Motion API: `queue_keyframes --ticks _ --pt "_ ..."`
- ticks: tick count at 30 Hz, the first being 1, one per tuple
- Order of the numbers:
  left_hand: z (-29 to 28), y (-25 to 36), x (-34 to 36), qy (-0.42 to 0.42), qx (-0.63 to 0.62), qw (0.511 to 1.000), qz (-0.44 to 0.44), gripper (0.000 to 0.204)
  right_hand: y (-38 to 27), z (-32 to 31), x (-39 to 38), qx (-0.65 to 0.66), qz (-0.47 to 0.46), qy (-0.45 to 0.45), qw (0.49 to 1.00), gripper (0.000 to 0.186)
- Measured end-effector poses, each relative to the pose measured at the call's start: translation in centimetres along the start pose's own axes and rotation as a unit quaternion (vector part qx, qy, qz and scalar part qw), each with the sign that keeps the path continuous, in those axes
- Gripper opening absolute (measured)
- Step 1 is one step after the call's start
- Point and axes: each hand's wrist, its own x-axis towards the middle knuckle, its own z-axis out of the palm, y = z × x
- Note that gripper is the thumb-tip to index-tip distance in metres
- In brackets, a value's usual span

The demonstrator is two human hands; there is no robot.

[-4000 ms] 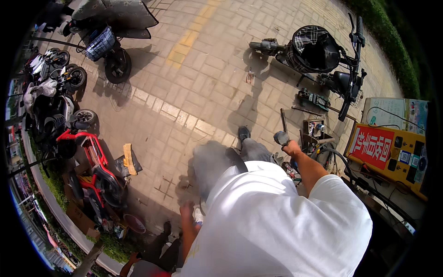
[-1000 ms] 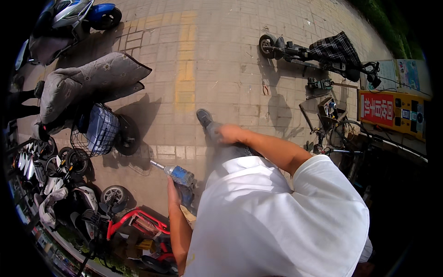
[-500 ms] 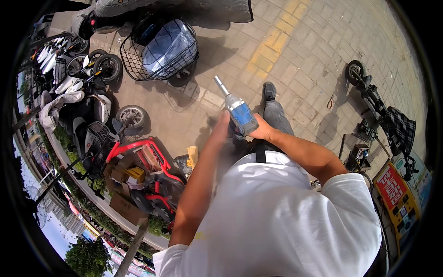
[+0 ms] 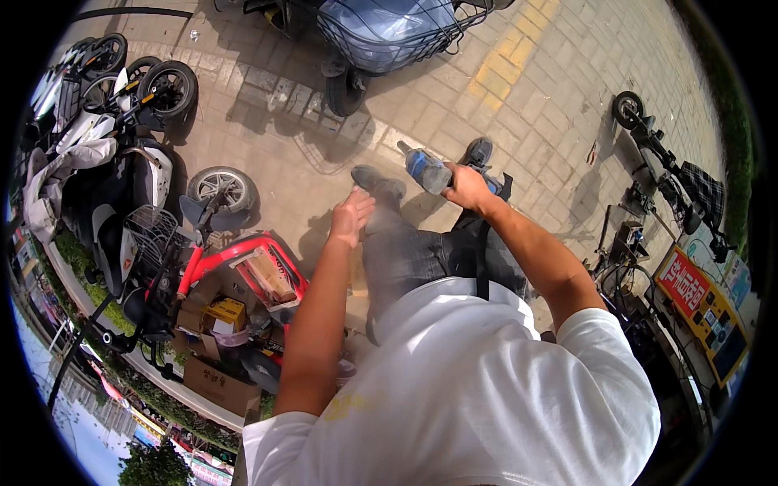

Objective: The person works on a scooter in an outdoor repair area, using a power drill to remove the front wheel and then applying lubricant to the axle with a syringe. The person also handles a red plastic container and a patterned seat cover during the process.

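My right hand grips a blue-and-silver power tool, its narrow end pointing toward the upper left, over my legs. My left hand is apart from the tool, above my left leg, holding nothing, with its fingers extended. Beneath my hands are my jeans and dark shoes. To the left, a red bicycle frame stands among cardboard boxes and a yellow carton.
Parked scooters crowd the left. A wire basket with blue plastic is ahead on the paving. A folding scooter, scattered tools and a red-and-yellow sign are on the right.
My left hand has left the tool and opened. My right hand still holds the tool, moved slightly rightward and up. The view has shifted, putting the basket higher in the picture.
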Motion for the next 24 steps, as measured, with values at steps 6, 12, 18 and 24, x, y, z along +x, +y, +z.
queue_keyframes --ticks 6,12,18,24 --pt "-6.0 -0.7 6.7 0.022 -0.038 0.995 -0.089 0.062 -7.4 9.7 1.4 -0.034 -0.073 -0.001 0.997 0.06" --pt "-7.2 -1.3 16.4 0.077 -0.036 0.996 -0.022 0.031 -5.5 19.8 7.6 -0.09 -0.074 -0.021 0.993 0.054" --pt "-8.7 -3.5 32.8 0.033 0.08 0.994 0.063 0.031 3.0 29.0 19.5 -0.003 -0.041 0.055 0.998 0.051" --pt "-10.0 -2.9 45.8 0.012 0.18 0.965 0.193 0.027 11.0 37.7 32.8 0.069 -0.043 0.173 0.982 0.054"
